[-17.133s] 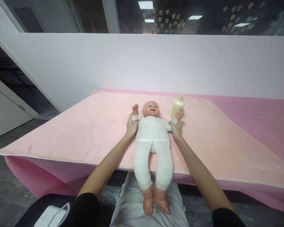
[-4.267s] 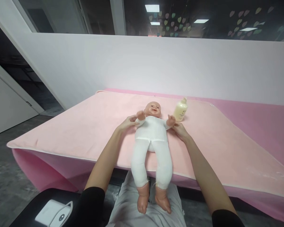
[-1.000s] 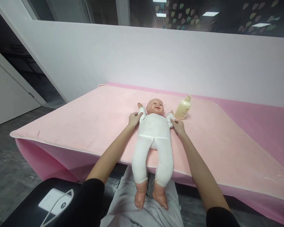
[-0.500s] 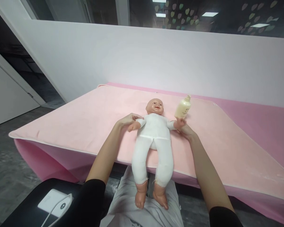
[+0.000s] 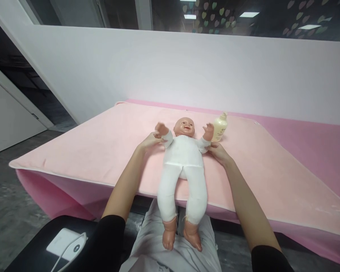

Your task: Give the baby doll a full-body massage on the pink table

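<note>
1. Beside the torso of the doll (image 5: pixel 183 151), both hands are placed, one at each of its arms.
2. By the left hand (image 5: pixel 150 141), the white sleeve of one doll arm is pinched between thumb and fingers, close to the wrist.
3. By the right hand (image 5: pixel 219 153), the opposite sleeve is gripped with the thumb in view; the remaining fingers are partly hidden by the arm.
4. Both doll forearms are raised and angled outward, with the palms lifted.
5. The doll is laid on its back, face up, head directed toward the wall (image 5: pixel 170 68). Its torso is supported on the desk (image 5: pixel 314 151); its legs are extended beyond the near edge, above the light trousers (image 5: pixel 147 245) of the person. Contact between feet and trousers cannot be determined.
6. The desk is covered by a pale pink cloth (image 5: pixel 87 139) with a white border.
7. Just beyond the right hand, a pale yellow bottle (image 5: pixel 220 127) is stood upright on the cloth, its side partly covered by a doll hand.
8. At the lower left, a white device (image 5: pixel 64 243) with a cord is rested on a black surface (image 5: pixel 25 247).
9. Above the wall, a dark window (image 5: pixel 243 26) is decorated with heart shapes.
</note>
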### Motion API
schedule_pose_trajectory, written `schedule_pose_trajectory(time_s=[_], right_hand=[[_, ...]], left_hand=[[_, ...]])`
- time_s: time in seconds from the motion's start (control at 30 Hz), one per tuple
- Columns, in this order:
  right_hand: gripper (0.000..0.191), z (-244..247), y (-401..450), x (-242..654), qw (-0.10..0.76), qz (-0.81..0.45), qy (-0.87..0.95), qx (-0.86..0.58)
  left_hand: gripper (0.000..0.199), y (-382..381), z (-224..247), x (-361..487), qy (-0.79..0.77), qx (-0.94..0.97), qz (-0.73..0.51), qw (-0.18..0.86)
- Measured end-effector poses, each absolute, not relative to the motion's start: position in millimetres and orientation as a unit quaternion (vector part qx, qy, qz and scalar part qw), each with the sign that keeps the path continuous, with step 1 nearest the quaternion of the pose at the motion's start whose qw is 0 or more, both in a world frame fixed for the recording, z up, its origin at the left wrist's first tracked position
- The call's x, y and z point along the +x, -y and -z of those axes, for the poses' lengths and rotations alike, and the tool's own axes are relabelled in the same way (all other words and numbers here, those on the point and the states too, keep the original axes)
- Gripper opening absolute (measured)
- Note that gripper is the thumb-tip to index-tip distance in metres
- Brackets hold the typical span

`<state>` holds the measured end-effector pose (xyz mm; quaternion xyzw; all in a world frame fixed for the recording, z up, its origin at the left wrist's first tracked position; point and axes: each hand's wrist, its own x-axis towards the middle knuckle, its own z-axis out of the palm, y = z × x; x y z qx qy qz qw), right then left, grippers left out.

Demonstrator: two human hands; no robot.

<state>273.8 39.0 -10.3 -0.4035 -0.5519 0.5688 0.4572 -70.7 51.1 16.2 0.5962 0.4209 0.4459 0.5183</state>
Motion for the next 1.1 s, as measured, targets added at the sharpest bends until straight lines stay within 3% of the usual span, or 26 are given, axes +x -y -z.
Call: schedule_pose_trajectory(time_s=[0.17, 0.4, 0.67, 0.8, 0.93, 1.0, 1.1], right_hand=[[0.046, 13.9, -44.7, 263.4, 0.478, -0.513, 0.557, -0.445], [0.047, 30.9, -58.6, 247.6, 0.491, -0.37, 0.554, -0.561], [0.042, 3.6, -35.8, 266.8, 0.479, -0.568, 0.511, -0.431], [0.037, -1.5, -31.3, 274.9, 0.438, -0.576, 0.552, -0.415], [0.014, 10.9, -36.6, 274.0, 0.437, -0.529, 0.586, -0.431], [0.005, 17.2, -39.0, 272.6, 0.447, -0.512, 0.6, -0.422], [0.007, 20.6, -39.3, 272.0, 0.451, -0.506, 0.606, -0.415]], left_hand=[[0.046, -60.2, -2.1, -57.6, -0.459, 0.517, -0.466, 0.552], [0.038, -75.1, 22.7, -47.6, -0.589, 0.506, -0.488, 0.398], [0.042, -58.0, -7.5, -64.1, -0.392, 0.487, -0.485, 0.612], [0.031, -50.8, -19.0, -74.6, -0.382, 0.583, -0.419, 0.582], [0.018, -49.9, -17.4, -75.3, -0.378, 0.675, -0.313, 0.551], [0.015, -50.4, -15.3, -76.4, -0.373, 0.688, -0.303, 0.545], [0.019, -50.3, -13.5, -79.5, -0.391, 0.679, -0.314, 0.536]])
